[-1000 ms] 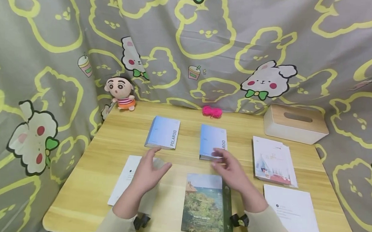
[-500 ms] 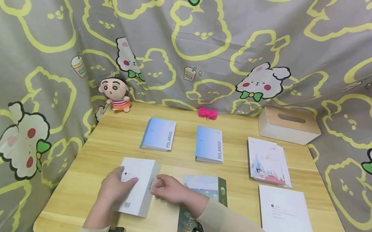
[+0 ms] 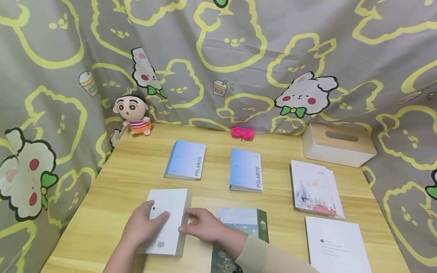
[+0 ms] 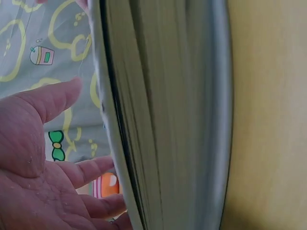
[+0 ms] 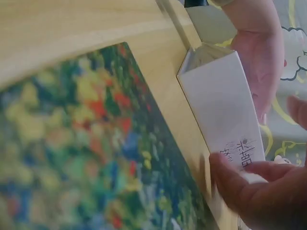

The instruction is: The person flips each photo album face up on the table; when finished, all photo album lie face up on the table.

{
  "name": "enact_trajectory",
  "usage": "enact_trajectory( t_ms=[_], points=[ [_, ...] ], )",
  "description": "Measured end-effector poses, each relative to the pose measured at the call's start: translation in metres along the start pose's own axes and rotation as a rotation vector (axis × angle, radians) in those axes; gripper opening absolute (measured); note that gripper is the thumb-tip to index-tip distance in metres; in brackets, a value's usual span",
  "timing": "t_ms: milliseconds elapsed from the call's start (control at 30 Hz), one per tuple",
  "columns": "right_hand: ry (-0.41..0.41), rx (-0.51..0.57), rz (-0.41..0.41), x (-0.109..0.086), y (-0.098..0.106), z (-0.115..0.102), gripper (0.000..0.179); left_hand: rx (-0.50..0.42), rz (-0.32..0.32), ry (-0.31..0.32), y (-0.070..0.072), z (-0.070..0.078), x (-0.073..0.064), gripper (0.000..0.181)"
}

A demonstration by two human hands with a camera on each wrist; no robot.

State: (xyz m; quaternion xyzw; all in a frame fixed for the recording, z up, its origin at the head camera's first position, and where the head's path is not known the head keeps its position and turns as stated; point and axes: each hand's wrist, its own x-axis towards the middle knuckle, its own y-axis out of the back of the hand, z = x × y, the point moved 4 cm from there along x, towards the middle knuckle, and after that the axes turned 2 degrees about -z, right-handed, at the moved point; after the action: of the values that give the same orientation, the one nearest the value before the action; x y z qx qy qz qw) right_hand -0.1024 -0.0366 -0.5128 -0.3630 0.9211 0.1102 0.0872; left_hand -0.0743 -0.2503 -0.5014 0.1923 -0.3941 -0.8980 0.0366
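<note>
Book point(image 3: 175, 229), probably stiff and hefty, under wide-spread left fingers point(image 4: 91, 171), best gripped by spine point(image 5: 220, 103) at right fingers point(image 3: 197, 213), cannot tell if pinching.

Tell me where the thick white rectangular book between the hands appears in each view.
Head: the book lies below and left of centre.
Left wrist: centre, its page edges running top to bottom.
Right wrist: right of centre, spine showing.
Shared landmark: grey fabric curtain with yellow outlines: top, left, right respectively.

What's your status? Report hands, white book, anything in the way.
Left hand touching top face of white book. Right hand, fingertips at its spine. Photo album right of book, apart, not blocking.
</note>
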Motion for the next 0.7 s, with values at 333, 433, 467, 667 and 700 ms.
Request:
enact_trajectory(
  t_ms=[333,433,467,667,700],
  points=[
    [-0.036,0.135,0.161,-0.007,-0.004,-0.001,0.063,-0.021,-0.042,-0.028,0.0,0.004,0.001,0.085],
    [-0.037,0.19,0.169,-0.009,-0.005,-0.001,0.062,-0.032,-0.055,-0.021,0.002,0.003,0.001,0.082],
    [-0.037,0.196,0.17,-0.009,-0.005,-0.002,0.061,-0.039,-0.061,-0.017,0.002,0.003,0.001,0.081],
    [-0.058,0.122,0.204,-0.011,-0.006,-0.005,0.069,-0.074,-0.076,-0.018,0.0,0.003,-0.001,0.082],
    [-0.064,0.109,0.206,-0.011,-0.006,-0.005,0.073,-0.074,-0.073,-0.017,0.0,0.004,-0.001,0.082]
  ],
)
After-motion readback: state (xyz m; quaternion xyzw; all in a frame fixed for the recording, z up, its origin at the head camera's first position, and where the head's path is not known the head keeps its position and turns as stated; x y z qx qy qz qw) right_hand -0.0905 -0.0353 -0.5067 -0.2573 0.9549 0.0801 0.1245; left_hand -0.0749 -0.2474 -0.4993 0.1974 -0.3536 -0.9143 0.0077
